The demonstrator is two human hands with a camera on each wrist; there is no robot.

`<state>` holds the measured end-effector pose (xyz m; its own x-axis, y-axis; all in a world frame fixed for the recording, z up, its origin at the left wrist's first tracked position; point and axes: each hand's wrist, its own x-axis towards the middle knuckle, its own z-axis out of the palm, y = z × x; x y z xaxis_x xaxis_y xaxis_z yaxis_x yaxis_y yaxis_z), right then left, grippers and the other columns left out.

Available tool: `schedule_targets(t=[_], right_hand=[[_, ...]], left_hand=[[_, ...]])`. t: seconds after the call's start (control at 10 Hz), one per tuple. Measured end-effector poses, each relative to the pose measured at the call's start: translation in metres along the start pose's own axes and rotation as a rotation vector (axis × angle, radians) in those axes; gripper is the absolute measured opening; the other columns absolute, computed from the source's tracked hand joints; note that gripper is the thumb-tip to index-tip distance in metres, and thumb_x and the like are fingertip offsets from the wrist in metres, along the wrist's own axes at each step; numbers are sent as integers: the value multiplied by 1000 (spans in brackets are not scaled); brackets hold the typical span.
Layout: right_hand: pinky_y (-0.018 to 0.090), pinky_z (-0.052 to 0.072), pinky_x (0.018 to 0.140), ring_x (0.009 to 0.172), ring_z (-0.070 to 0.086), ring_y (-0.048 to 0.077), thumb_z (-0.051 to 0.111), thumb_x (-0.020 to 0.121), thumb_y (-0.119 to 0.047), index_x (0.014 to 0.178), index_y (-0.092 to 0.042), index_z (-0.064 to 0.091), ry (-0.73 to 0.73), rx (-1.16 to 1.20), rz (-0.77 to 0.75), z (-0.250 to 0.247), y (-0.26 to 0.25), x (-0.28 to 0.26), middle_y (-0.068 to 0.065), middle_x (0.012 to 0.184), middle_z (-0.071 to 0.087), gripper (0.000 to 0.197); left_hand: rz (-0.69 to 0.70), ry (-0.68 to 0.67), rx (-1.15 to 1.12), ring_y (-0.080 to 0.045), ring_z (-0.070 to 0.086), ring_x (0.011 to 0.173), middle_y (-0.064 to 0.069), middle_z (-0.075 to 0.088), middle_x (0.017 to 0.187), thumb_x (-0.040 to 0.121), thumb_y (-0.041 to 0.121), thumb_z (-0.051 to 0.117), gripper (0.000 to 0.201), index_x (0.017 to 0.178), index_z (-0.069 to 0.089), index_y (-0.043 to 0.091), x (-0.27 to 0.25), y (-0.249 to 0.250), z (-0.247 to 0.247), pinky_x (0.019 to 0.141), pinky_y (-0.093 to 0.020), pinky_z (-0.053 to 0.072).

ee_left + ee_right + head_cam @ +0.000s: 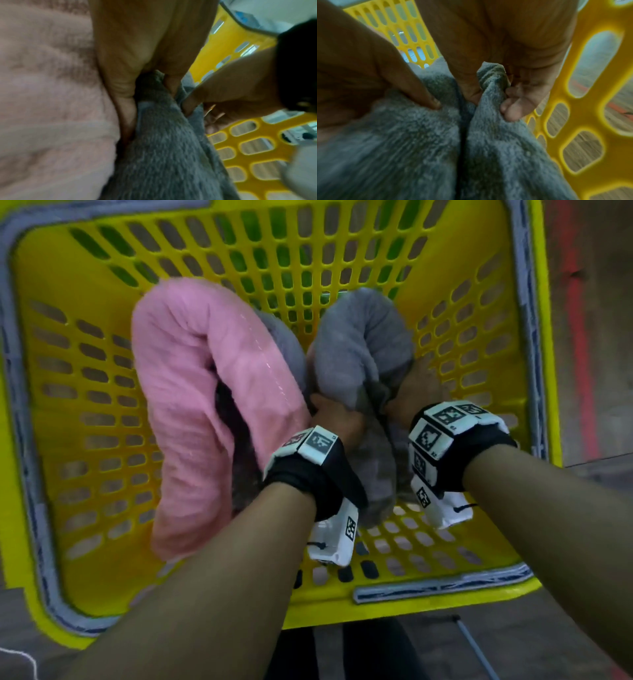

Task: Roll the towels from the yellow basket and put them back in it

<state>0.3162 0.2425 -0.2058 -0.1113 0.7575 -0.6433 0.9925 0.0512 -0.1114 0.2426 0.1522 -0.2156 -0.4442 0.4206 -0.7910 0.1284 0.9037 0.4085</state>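
both hands bunch the grey towel inside the basket

the grey towel (363,347) sits in the yellow basket (486,313), beside the pink towel (191,392). it looks soft, light and floppy, so a gathered fold is the likely best hold. the left hand (337,419) and right hand (416,392) each hold a bunch of it. only the right wrist view shows fingers (511,108) pinching a fold; the left wrist view shows the pink towel pressed against the hand

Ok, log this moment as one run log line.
both hands in yellow basket | left hand grips gray towel | right hand grips gray towel | pink towel beside it
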Motion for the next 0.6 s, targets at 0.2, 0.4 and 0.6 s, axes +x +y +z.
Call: schedule_targets(t=[0.2, 0.4, 0.6], right_hand=[[43, 39, 96, 127, 44, 39, 74, 79, -19, 145, -6, 18, -63, 5, -8, 6, 4, 7, 21, 139, 39, 87], [45, 34, 103, 133, 37, 39, 63, 89, -24, 148, -1, 13, -96, 28, 3, 1, -5, -4, 22, 147, 30, 82], [34, 43, 78, 107, 59, 36, 50, 93, -47, 118, -14, 56, -266, -82, -264, -50, -4, -63, 21, 121, 59, 43]], left_hand=[[-57, -14, -99, -37, 48, 124, -22, 45, 139, 94, 16, 51, 68, 150, 14, 10, 16, -13, 4, 65, -18, 35], [-36, -245, -10, -33, 57, 116, -19, 58, 127, 96, 27, 52, 41, 127, 55, 0, -2, -20, -13, 87, -26, 51], [128, -211, 115, -34, 63, 102, -23, 65, 110, 94, 20, 53, 29, 108, 63, -4, -74, -1, -73, 65, -26, 43]])
